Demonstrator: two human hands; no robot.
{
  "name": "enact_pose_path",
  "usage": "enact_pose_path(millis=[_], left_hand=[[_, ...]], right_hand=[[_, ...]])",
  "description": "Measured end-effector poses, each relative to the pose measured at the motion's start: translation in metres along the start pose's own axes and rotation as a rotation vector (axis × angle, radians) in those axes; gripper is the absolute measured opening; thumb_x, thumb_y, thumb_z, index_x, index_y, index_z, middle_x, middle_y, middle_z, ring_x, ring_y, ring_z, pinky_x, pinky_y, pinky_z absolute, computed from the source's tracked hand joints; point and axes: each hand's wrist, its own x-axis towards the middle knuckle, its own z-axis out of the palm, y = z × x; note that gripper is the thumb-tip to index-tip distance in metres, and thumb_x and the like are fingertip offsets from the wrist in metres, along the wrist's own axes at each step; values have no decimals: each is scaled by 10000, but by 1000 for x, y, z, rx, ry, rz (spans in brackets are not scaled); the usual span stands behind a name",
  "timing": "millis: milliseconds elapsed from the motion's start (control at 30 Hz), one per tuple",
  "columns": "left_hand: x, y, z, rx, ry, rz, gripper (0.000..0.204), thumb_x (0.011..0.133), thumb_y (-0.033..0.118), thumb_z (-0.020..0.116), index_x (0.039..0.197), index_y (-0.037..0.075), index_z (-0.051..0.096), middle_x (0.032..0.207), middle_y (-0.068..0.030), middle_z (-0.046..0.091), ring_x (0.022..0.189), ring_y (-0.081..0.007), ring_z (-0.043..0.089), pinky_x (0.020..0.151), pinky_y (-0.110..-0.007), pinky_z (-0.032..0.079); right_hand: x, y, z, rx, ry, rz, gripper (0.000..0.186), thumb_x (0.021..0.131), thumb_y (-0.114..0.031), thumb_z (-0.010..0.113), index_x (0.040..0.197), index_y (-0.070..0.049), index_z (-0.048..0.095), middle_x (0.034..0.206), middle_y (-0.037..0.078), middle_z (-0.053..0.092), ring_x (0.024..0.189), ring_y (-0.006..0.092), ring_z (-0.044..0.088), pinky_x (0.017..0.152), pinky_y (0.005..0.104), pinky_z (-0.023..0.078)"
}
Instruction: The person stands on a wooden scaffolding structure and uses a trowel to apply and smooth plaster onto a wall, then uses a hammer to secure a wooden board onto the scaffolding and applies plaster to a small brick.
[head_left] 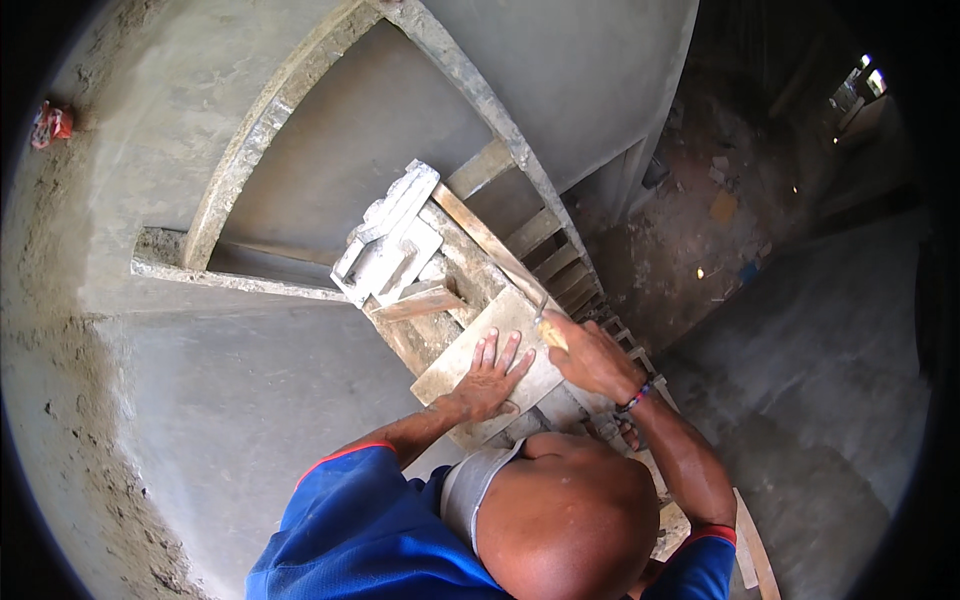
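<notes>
My left hand (484, 382) lies flat, fingers spread, on a pale square-cornered board (460, 380) that rests across planks. With my right hand (598, 358) I grip the pale yellowish handle of a small trowel (553, 334) at the board's right edge. Its thin metal neck shows above my fist, but I cannot make out the blade. Beyond the board lies a short piece of wood (420, 302). Farther along sits a white, plaster-caked object (392, 240) with bar-like parts.
The planks end at a ladder-like wooden frame (535, 230) with several rungs. A curved, plaster-crusted timber (262, 125) rises at the far left. Grey plastered walls (240, 390) stand around. Far below right is a dark floor (710, 210) strewn with debris. A red packet (52, 125) lies at far left.
</notes>
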Motion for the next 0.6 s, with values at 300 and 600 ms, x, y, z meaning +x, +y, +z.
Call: enact_pose_path(millis=[300, 600], left_hand=[[2, -1, 0, 26, -66, -5, 1049, 795, 536, 700, 1542, 81, 121, 1555, -325, -9, 1394, -603, -88, 1131, -661, 28], [1, -2, 2, 31, -16, 25, 1073, 790, 526, 712, 1545, 78, 94, 1560, -326, -61, 1383, -624, -80, 1117, -680, 44]], right_hand=[[54, -38, 15, 188, 191, 12, 526, 866, -149, 556, 1336, 36, 408, 912, 368, 615, 920, 530, 589, 828, 557, 472], [25, -21, 1, 7, 71, 230, 565, 854, -139, 558, 1380, -20, 392, 975, 341, 632, 956, 529, 589, 868, 553, 474]])
